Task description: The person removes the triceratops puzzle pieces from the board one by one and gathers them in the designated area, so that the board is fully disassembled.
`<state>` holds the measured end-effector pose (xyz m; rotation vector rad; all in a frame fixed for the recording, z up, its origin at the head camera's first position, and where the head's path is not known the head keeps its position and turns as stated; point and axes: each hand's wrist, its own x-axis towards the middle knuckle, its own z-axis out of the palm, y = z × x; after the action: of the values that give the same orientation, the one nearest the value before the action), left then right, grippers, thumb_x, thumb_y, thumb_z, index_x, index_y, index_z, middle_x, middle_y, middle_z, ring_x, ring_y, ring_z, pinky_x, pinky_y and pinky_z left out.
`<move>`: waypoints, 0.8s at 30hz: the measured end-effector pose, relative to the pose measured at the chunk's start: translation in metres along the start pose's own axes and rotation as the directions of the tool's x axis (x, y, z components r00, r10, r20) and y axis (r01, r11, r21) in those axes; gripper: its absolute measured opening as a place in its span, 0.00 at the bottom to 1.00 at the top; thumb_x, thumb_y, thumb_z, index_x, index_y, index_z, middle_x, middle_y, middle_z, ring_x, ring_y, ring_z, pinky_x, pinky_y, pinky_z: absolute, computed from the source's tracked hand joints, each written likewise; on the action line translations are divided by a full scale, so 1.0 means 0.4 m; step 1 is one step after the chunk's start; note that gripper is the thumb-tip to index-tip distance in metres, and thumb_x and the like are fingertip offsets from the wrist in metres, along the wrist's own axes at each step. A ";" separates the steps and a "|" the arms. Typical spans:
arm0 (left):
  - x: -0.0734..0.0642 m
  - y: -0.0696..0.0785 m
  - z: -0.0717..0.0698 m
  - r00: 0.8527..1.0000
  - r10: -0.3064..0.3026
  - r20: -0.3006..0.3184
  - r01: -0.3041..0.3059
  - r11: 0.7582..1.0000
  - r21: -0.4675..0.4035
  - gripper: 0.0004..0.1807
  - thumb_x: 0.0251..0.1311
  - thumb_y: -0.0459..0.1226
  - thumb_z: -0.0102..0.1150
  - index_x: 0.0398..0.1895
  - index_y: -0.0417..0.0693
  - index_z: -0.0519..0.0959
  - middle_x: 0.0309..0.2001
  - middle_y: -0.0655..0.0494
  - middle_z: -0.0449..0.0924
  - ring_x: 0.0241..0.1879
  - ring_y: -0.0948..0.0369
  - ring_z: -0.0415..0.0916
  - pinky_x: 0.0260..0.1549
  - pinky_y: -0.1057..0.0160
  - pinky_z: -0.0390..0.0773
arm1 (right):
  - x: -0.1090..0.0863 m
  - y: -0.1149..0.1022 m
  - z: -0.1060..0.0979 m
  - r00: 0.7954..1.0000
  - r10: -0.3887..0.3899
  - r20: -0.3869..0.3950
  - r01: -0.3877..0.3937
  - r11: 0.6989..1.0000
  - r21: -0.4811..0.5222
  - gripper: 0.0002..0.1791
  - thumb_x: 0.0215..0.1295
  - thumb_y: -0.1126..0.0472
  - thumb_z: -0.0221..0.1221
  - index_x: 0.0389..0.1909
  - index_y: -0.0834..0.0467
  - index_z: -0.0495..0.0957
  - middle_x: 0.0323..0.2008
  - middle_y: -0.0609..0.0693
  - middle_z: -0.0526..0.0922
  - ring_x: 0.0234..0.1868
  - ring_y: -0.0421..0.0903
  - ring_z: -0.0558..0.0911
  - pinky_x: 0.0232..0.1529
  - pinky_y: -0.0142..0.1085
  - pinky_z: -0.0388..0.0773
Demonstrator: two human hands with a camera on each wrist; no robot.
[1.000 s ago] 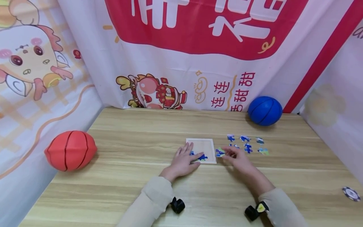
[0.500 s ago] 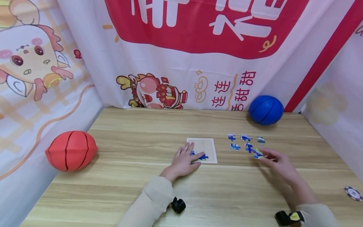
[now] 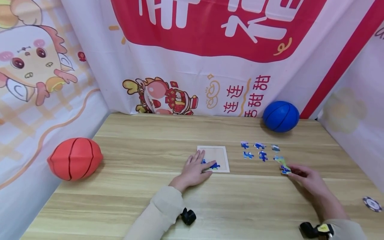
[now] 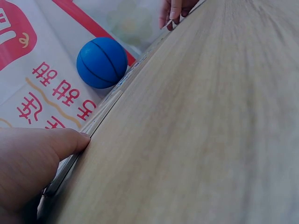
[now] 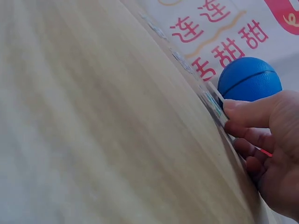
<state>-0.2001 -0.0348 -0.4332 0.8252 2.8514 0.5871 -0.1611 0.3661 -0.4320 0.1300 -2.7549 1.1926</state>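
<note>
My left hand [image 3: 195,169] rests flat across the lower left of a pale square puzzle tray [image 3: 226,160], fingers extended. Blue jigsaw pieces [image 3: 214,166] show inside the tray beside the fingers, partly hidden by them. Farther right, my right hand [image 3: 309,178] pinches a blue and green jigsaw piece [image 3: 285,170] between thumb and fingers. This held piece overlaps the lower side of a light green piece [image 3: 278,158] in the head view. From the right wrist, the thumb [image 5: 250,112] shows low over the table, at the edge of a thin piece.
Several loose puzzle pieces [image 3: 263,156] lie in rows between the tray and the right hand. Behind them, a blue ball [image 3: 281,116] stands near the curtain. A red ball [image 3: 75,159] sits at the left edge, and a round chip [image 3: 372,204] lies far right.
Holding its piece, my right hand has moved right from beside the tray, past the loose pieces, to the lower right of the rows. The left hand has stayed on the tray.
</note>
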 end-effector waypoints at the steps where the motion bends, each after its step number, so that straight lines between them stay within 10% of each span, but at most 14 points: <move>1: 0.000 0.000 -0.001 1.000 0.001 0.000 -0.001 1.000 -0.002 0.23 0.60 0.52 0.40 0.60 0.65 0.61 0.66 0.44 0.37 0.64 0.52 0.30 0.57 0.50 0.34 | 0.000 0.003 0.002 1.000 -0.013 -0.004 0.013 1.000 -0.002 0.21 0.53 0.60 0.59 0.45 0.69 0.72 0.37 0.53 0.76 0.33 0.31 0.71 0.32 0.24 0.66; 24: 0.002 -0.004 0.002 1.000 -0.017 0.004 0.017 1.000 0.009 0.24 0.59 0.53 0.39 0.61 0.68 0.59 0.66 0.46 0.35 0.64 0.53 0.28 0.57 0.51 0.33 | 0.005 0.004 -0.001 0.993 0.054 0.107 -0.039 0.990 -0.135 0.22 0.55 0.56 0.58 0.48 0.64 0.73 0.42 0.57 0.70 0.36 0.46 0.66 0.32 0.33 0.63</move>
<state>-0.2014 -0.0353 -0.4346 0.8017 2.8563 0.5703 -0.1634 0.3676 -0.4327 0.1216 -2.9394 1.0382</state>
